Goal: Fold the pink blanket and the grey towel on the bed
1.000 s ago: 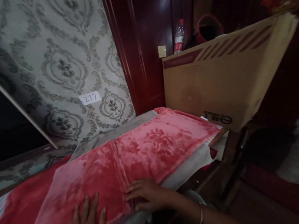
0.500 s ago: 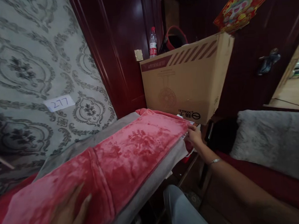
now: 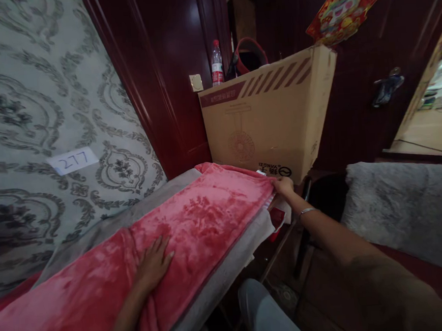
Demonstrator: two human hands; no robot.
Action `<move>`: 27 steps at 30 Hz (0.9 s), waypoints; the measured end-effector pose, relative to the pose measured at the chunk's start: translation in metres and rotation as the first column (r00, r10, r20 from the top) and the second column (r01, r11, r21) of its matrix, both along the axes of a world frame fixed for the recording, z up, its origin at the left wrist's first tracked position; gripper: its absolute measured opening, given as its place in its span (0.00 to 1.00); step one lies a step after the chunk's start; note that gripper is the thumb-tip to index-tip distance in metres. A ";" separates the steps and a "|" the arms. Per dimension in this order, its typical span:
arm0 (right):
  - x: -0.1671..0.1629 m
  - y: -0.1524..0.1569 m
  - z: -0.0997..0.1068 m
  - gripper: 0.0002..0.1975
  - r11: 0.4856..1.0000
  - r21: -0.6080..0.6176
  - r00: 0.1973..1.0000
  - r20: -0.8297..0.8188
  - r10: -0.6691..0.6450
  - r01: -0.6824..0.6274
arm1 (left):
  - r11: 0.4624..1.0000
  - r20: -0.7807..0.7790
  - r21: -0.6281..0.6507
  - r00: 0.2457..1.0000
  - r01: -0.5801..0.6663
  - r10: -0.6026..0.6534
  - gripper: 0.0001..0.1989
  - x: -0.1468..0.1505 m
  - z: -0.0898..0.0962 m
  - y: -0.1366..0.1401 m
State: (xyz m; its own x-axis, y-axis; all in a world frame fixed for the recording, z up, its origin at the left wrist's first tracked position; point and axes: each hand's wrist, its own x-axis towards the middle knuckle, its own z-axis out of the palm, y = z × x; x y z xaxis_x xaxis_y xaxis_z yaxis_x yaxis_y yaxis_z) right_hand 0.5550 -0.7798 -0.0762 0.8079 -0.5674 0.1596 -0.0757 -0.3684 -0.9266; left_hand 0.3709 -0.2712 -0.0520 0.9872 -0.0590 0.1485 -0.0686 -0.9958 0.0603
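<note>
A pink and red plush blanket (image 3: pixel 205 212) lies folded in a long strip over a grey cloth (image 3: pixel 229 272). My left hand (image 3: pixel 154 262) rests flat on the blanket beside a raised crease, with its fingers spread. At the blanket's far right corner, my right hand (image 3: pixel 284 187) pinches the edge between closed fingers and draws it taut. Part of a red and white item (image 3: pixel 278 219) shows below that corner. Whatever supports the grey cloth is mostly hidden.
A large cardboard box (image 3: pixel 263 121) stands behind the blanket, with a plastic bottle (image 3: pixel 217 66) behind its top edge. Patterned wallpaper (image 3: pixel 47 97) rises at left. To the right are a grey furry cover (image 3: pixel 408 212) and a dark red door (image 3: pixel 352 89).
My left hand has moved forward and right, coming down flat on the blanket near the crease. My right hand keeps hold of the corner, now pulled into a tighter point.
</note>
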 end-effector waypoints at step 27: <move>0.013 -0.004 -0.001 0.14 0.982 0.127 0.990 -0.007 0.139 -0.137 | 0.997 0.083 0.071 0.997 -0.009 0.003 0.28 -0.004 -0.017 -0.001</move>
